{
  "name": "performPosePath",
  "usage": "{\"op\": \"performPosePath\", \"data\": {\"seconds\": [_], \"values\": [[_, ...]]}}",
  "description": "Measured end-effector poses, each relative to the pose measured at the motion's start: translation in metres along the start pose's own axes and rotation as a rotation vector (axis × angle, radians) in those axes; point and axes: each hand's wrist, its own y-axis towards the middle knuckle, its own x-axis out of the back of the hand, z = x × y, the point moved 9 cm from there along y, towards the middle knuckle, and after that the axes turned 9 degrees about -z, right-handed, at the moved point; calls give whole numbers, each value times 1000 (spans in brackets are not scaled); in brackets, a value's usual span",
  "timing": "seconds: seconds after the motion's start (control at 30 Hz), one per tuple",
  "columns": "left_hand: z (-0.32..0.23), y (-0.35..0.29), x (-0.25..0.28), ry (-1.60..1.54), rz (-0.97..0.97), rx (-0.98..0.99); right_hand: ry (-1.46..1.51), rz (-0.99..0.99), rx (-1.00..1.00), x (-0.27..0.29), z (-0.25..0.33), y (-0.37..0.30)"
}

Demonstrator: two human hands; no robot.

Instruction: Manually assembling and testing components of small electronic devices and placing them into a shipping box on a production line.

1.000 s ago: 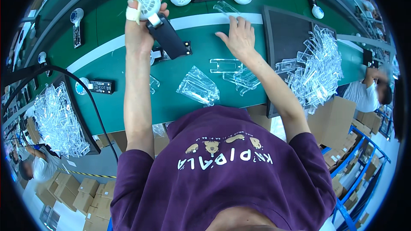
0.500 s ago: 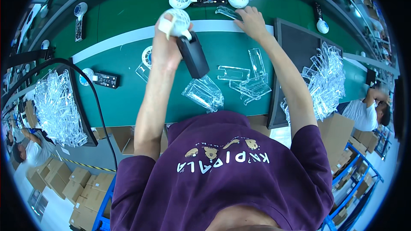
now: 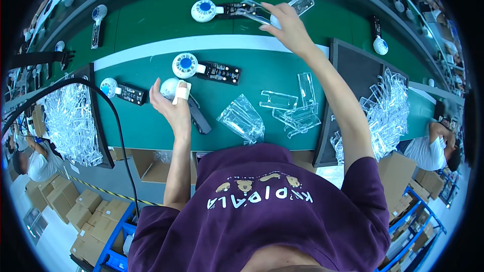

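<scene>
My left hand (image 3: 174,108), a white wrap on its thumb, is closed around the round white head (image 3: 170,87) of a handheld device. That device's black handle (image 3: 200,120) slants down to the right, low over the green mat. Just beyond it lies another such device, with a blue-centred head (image 3: 185,64) and a bare black circuit board (image 3: 219,72). Over the far green surface, my right hand (image 3: 290,27) grips a clear plastic piece (image 3: 256,16). This piece overlaps the board end of a blue-centred device (image 3: 204,10). Behind my right fingers, another white head is mostly hidden.
Loose clear plastic pieces (image 3: 295,113) and a clear bag (image 3: 242,118) lie on the mat. Black trays heaped with clear pieces stand left (image 3: 73,126) and right (image 3: 388,106). A black cable (image 3: 118,136) arches at the left. Co-workers sit at both sides.
My left hand has come down and left with the black-handled device, uncovering the device with the bare board. My right hand holds the clear piece farther out, now over a board.
</scene>
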Motion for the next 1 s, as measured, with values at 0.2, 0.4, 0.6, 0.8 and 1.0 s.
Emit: {"op": "performPosePath", "data": {"seconds": [0.2, 0.4, 0.6, 0.8, 1.0], "values": [[-43, 62, -30, -211, 44, -203, -197, 278, 116, -74, 1, 49], [-17, 122, -167, -382, 667, 468, -287, 246, 277, -121, 14, 63], [10, 117, -203, -622, 448, 648, -308, 292, 188, -139, 18, 61], [-33, 77, -201, -1336, 439, 884, -107, 126, 141, -97, 64, 50], [-61, 65, -163, -1202, 380, 586, 53, -102, 108, -48, 99, 27]]}}
